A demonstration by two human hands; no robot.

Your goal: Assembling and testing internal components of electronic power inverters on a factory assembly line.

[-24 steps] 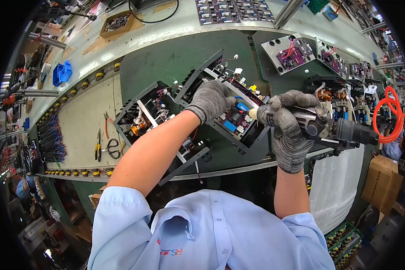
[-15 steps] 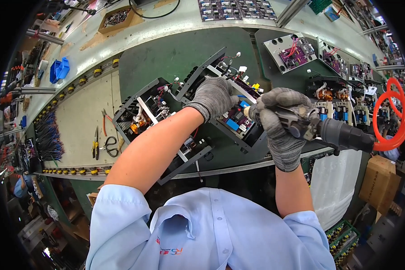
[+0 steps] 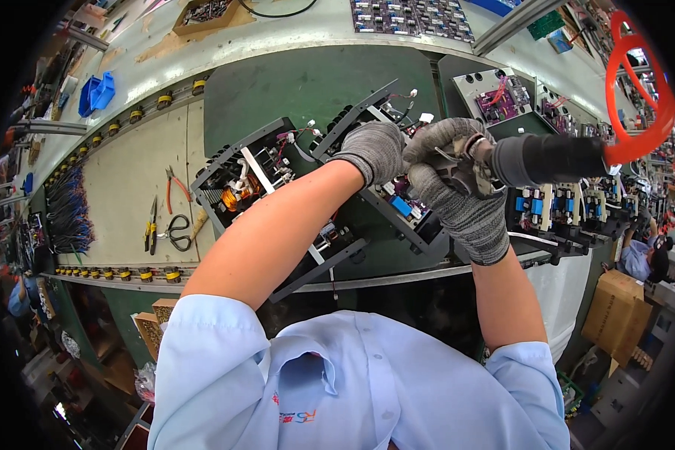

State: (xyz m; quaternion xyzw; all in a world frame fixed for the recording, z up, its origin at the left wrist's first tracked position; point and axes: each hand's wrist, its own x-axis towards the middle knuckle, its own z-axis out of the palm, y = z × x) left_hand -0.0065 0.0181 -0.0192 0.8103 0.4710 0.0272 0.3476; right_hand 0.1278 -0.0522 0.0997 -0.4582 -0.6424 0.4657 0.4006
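My right hand (image 3: 457,187), in a grey knit glove, is wrapped round an air screwdriver (image 3: 547,159) with a black body. A red coiled hose (image 3: 641,82) rises from its rear end. The front of the tool points toward my left hand, and its tip is hidden behind the gloves. My gloved left hand (image 3: 371,152) is closed, with its fingertips next to the right glove; what they pinch is hidden. Both hands are over an open black chassis (image 3: 416,238) with a circuit board and blue components (image 3: 401,207). A second open chassis (image 3: 236,184) with copper coils stands left, partly behind my left forearm.
Pliers (image 3: 177,187), cutters (image 3: 151,227) and scissors (image 3: 178,232) lie on the left board (image 3: 127,187). Metal plates with purple boards (image 3: 499,97) stand far right. More assembled units (image 3: 555,202) line the right side. A screw box (image 3: 206,15) sits at the back.
My right hand and the screwdriver have swung up and left, closer to my left hand. The left hand has shifted slightly right in view. The red hose sits higher.
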